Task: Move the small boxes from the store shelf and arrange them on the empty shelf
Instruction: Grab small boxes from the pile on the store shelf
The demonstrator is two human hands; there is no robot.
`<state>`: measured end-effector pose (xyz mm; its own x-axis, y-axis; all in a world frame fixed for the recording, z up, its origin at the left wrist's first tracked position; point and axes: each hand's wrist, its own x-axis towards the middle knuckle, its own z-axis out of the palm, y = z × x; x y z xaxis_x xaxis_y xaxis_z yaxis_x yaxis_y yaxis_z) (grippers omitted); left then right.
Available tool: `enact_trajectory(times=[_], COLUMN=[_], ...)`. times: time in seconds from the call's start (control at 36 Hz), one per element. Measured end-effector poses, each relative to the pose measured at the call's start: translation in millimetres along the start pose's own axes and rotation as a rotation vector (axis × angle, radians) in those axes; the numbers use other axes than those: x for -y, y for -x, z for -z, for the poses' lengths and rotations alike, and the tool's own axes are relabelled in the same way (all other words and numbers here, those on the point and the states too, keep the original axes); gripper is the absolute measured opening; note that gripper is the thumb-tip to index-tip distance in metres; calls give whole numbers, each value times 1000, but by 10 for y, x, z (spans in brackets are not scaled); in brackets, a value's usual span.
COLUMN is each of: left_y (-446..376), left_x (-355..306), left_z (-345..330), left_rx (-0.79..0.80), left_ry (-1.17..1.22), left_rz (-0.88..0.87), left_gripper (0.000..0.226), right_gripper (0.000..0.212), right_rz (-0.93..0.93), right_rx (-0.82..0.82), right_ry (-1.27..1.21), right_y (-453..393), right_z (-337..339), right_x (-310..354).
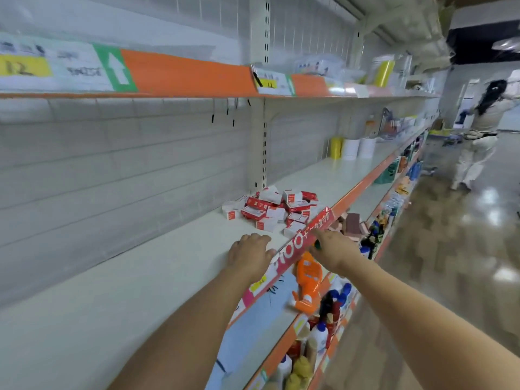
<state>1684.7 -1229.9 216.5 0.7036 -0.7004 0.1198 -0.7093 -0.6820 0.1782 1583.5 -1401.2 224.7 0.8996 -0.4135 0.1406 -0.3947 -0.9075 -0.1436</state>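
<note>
Head view: left hand (251,256) rests flat on shelf (140,277), right hand (333,249) loosely curled, empty (apparently); next, reaching forward to grasp boxes (274,211).

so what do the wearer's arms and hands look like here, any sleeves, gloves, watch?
Both forearms are bare right to the bottom of the frame, with no sleeve in view. The left hand and the right hand wear no gloves, and no watch, bracelet or ring shows. No cables or markers on either arm.
</note>
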Motion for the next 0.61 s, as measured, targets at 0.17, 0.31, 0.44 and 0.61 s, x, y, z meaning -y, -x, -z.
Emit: enact_trajectory(times=[0.17, 0.31, 0.44, 0.61], left_y=[-464, -750, -1002, -1213], left_x=[-290, -363, -357, -290], left_z=[-63, -200, -323, -403], left_rx=[-20, -9, -17, -49], left_ry=[46, 59, 75, 64], left_rz=[49, 71, 63, 11], left_gripper=[40, 39, 39, 36], right_gripper=[35, 37, 39, 32], right_rz=[81, 140, 164, 136], right_rx=[-12, 24, 26, 5], right_ry=[29, 66, 75, 103], right_y=[-498, -813, -1042, -1189], right_z=[-29, -151, -250, -285], right_x=[-323, -403, -403, -320])
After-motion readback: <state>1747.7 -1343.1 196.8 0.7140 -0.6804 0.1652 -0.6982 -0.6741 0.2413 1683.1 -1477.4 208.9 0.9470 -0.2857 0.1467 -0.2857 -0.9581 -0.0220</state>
